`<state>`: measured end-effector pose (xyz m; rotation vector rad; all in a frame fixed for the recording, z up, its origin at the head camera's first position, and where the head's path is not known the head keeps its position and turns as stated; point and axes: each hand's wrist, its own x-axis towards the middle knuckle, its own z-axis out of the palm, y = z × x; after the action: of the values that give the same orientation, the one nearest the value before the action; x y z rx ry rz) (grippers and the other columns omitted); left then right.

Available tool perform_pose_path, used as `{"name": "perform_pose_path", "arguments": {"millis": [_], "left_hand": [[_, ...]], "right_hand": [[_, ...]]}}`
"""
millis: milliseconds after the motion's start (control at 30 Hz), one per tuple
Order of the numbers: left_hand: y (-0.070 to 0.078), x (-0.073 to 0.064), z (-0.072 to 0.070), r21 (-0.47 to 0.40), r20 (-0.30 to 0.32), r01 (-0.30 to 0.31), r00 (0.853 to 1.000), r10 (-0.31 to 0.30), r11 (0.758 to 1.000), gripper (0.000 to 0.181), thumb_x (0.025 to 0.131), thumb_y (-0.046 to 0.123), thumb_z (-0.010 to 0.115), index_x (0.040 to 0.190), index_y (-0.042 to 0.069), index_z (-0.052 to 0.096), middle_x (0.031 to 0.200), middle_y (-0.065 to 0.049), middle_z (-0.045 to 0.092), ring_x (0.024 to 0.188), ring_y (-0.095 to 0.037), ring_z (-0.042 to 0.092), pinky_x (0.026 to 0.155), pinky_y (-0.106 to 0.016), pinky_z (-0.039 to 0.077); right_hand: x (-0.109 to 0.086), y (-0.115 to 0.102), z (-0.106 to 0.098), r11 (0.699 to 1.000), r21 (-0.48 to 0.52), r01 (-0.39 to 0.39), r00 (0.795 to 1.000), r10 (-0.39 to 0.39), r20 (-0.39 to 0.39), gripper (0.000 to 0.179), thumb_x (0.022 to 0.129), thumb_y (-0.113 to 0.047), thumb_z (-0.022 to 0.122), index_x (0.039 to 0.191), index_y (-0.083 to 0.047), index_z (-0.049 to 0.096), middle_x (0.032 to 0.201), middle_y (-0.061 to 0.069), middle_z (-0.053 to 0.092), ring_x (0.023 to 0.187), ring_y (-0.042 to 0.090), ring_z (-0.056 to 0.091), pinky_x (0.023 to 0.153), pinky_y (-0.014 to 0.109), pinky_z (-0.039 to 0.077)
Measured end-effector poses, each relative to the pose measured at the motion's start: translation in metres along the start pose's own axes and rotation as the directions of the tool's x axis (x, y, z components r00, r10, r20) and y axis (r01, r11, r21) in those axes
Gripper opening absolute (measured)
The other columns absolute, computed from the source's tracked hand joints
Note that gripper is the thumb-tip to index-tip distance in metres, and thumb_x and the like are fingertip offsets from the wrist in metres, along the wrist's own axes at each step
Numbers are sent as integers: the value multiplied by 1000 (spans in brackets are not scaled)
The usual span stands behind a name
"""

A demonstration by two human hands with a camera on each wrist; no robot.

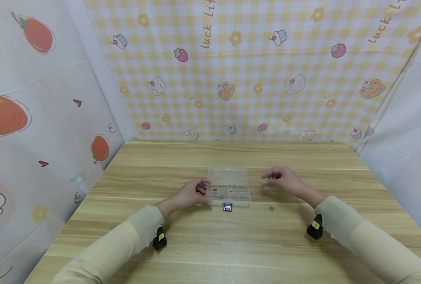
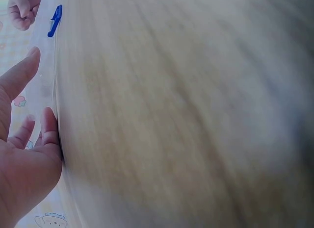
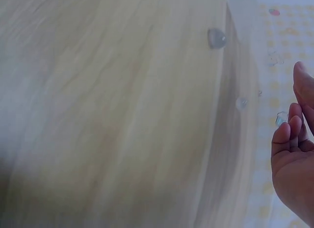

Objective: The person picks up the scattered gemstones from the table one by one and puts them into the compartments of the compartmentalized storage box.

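Note:
A clear plastic compartment box (image 1: 244,200) lies on the table with its lid (image 1: 228,175) raised at the back. A blue latch (image 1: 227,207) sits at its front. Several small discs rest inside, among them a dark disc (image 1: 215,190). My left hand (image 1: 192,192) grips the box's left side, thumb at the near corner and bent fingers farther back. Right of the box, my right hand (image 1: 283,179) hovers over the table, thumb and fingertips close together; I cannot tell whether they pinch something. Below it lie a pale disc (image 1: 266,187) and a darker disc (image 3: 216,38).
The wooden table (image 1: 231,244) runs back to a yellow checked cloth (image 1: 253,67). A white printed cloth (image 1: 54,118) hangs at the left, and another white sheet (image 1: 409,157) at the right. Each sleeve has a small black camera strapped near the wrist.

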<state>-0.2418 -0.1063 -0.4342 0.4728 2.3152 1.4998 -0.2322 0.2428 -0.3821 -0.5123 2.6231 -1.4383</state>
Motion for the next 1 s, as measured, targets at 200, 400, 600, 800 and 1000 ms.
{"name": "perform_pose_path", "arguments": {"millis": [200, 400, 600, 800, 1000], "left_hand": [[1, -1, 1, 5, -4, 5, 1000, -5, 1000, 72, 70, 4, 87, 132, 1, 51, 113, -11, 51, 98, -23, 50, 87, -33, 47], [-1, 0, 1, 3, 0, -6, 1000, 6, 1000, 71, 70, 3, 86, 131, 1, 51, 113, -11, 51, 98, -22, 50, 86, -33, 46], [-1, 0, 1, 2, 3, 0, 1000, 0, 1000, 71, 70, 4, 87, 131, 2, 51, 112, -10, 51, 98, -22, 50, 86, -33, 46], [-3, 2, 1, -3, 9, -3, 1000, 3, 1000, 71, 70, 4, 87, 131, 2, 51, 112, -11, 51, 98, -23, 49, 85, -33, 46], [-4, 2, 0, -11, 10, -3, 1000, 3, 1000, 71, 70, 4, 86, 132, 2, 51, 114, -12, 50, 99, -24, 49, 86, -34, 46]], "right_hand": [[5, 29, -3, 999, -17, -30, 1000, 30, -1, 25, 88, -6, 72, 106, 9, 67, 84, 8, 58, 72, 18, 46, 59, 25, 40], [7, 51, -3, 998, -8, -65, 998, 65, 24, 27, 87, -12, 74, 107, 5, 68, 85, 8, 59, 72, 17, 47, 59, 24, 41], [6, 58, 0, 995, 33, -98, 994, 97, 49, 24, 85, -13, 76, 103, 2, 70, 87, 8, 63, 73, 17, 51, 58, 24, 44], [7, 64, 2, 996, 5, -93, 994, 92, 59, 22, 86, -13, 75, 102, 0, 70, 87, 8, 63, 71, 17, 52, 57, 25, 45], [8, 63, 2, 994, -10, -109, 992, 110, 64, 21, 86, -12, 75, 103, 0, 70, 87, 7, 62, 72, 18, 51, 57, 25, 45]]}}
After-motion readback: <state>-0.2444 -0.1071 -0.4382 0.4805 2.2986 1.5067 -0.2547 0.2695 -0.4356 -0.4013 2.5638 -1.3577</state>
